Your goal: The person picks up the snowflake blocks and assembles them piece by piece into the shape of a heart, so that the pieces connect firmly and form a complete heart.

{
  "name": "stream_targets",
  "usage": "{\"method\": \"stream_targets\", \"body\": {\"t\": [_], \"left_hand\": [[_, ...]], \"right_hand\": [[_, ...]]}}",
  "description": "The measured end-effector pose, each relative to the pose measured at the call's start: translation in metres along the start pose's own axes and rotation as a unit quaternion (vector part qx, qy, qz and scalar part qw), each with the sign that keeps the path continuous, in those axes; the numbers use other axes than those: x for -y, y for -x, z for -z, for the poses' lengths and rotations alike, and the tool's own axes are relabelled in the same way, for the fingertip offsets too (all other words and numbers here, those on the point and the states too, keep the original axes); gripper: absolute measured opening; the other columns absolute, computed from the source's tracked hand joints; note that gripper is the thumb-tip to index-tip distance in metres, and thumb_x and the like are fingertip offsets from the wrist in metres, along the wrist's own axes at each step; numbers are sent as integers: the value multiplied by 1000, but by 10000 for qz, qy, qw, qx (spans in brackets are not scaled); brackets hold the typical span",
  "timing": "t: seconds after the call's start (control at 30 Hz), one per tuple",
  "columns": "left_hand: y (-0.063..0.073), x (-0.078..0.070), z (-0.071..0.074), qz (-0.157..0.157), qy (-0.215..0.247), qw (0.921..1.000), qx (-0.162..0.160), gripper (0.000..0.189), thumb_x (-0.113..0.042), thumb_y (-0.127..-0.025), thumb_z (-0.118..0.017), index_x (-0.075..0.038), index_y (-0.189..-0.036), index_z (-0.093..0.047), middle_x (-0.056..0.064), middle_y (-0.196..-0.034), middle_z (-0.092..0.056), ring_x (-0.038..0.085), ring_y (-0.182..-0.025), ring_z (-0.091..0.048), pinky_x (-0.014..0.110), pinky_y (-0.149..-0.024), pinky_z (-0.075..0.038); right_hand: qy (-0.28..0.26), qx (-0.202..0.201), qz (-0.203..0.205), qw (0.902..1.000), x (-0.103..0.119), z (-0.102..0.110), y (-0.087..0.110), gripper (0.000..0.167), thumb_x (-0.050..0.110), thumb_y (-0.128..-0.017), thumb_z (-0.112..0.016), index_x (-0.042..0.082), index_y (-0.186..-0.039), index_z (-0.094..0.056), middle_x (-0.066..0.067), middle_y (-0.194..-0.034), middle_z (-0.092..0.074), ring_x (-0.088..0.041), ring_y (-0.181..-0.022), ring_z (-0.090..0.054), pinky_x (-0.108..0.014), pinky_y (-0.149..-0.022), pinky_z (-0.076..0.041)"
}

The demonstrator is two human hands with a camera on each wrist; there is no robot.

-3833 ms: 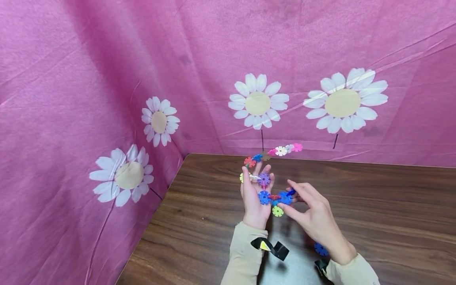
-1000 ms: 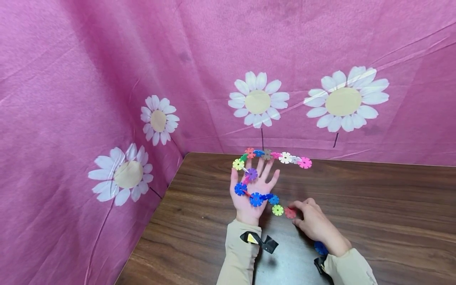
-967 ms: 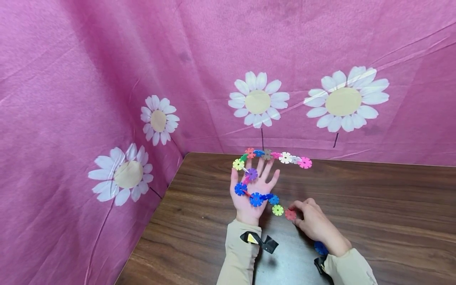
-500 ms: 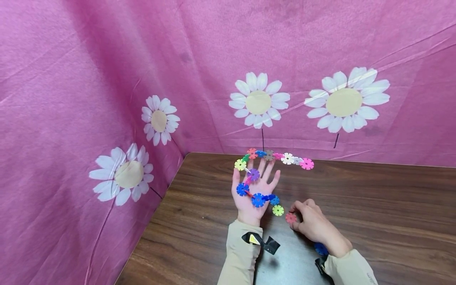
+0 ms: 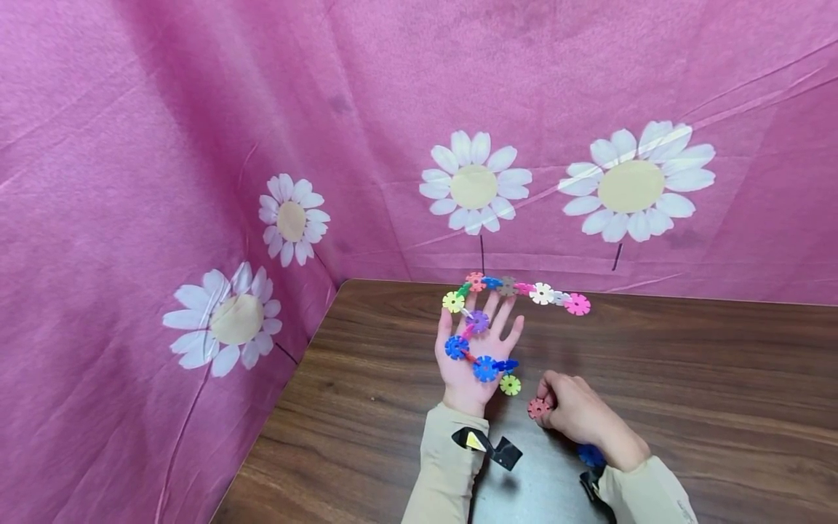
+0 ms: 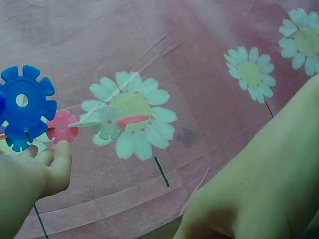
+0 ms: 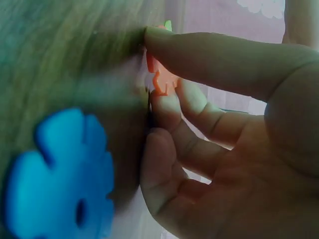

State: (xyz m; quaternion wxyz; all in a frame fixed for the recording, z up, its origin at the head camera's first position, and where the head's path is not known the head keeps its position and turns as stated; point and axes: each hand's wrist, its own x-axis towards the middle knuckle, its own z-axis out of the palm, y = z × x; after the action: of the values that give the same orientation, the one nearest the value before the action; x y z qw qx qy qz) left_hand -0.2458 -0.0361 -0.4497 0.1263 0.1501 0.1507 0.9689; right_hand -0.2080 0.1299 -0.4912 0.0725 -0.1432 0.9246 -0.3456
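My left hand (image 5: 476, 356) is palm up with fingers spread. A curved chain of interlocked, notched snowflake discs in several colours lies across it, including a purple disc (image 5: 478, 321) and a blue disc (image 5: 485, 369). The chain's far end, a pink disc (image 5: 577, 304), sticks out to the right past the fingers. In the left wrist view, a blue disc (image 6: 27, 102) looms near the fingers. My right hand (image 5: 579, 409) pinches a red snowflake disc (image 5: 538, 408) between thumb and fingers, low at the table. The right wrist view shows this red disc (image 7: 164, 79) partly covered by the fingers.
A lime disc (image 5: 510, 385) lies on the wooden table (image 5: 720, 393) beside the left wrist. Another blue disc (image 5: 591, 455) sits under the right wrist, close up in the right wrist view. A pink cloth (image 5: 380, 109) with printed daisies hangs behind and at the left.
Earlier my right hand was at the chain's near end; it has since come down to the red disc, now pinched and drawn slightly nearer. My left hand shifted a little right with the chain.
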Motion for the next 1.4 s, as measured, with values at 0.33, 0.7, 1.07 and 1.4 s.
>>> {"method": "stream_targets", "body": {"t": [0.33,0.7,1.07,1.4], "left_hand": [[-1,1,1,7,84,9999,-81,61,-55,-99,-22,-21,-149,-21,13,-158,-25,34,-149,-17,49,-110,-29],[-2,3,1,-204,97,9983,-539,63,-54,-100,-22,-17,-150,-15,16,-158,-21,34,-147,-21,41,-107,-36],[-4,4,1,-470,-31,9956,-812,63,-53,-100,-21,-15,-149,-14,18,-158,-20,36,-147,-21,35,-103,-42],[-5,6,1,-595,-40,9944,-878,61,-52,-100,-22,-15,-148,-17,18,-154,-25,39,-147,-21,39,-106,-41]], "right_hand": [[-241,9,-26,9997,-1,3,-1,22,3,-76,-73,11,-88,-56,3,-70,-52,-11,-63,-46,-27,-60,-38],[-5231,-469,150,8508,24,22,5,13,10,-99,-53,4,-109,-59,3,-93,-71,-11,-80,-68,-26,-75,-59],[-4483,-1127,-56,8868,44,23,8,32,12,-98,-56,-13,-117,-52,7,-88,-70,-12,-76,-69,-27,-70,-59],[-4244,-1214,78,8973,50,20,7,31,10,-98,-54,-15,-117,-51,7,-85,-68,-11,-73,-68,-30,-67,-60]]}}
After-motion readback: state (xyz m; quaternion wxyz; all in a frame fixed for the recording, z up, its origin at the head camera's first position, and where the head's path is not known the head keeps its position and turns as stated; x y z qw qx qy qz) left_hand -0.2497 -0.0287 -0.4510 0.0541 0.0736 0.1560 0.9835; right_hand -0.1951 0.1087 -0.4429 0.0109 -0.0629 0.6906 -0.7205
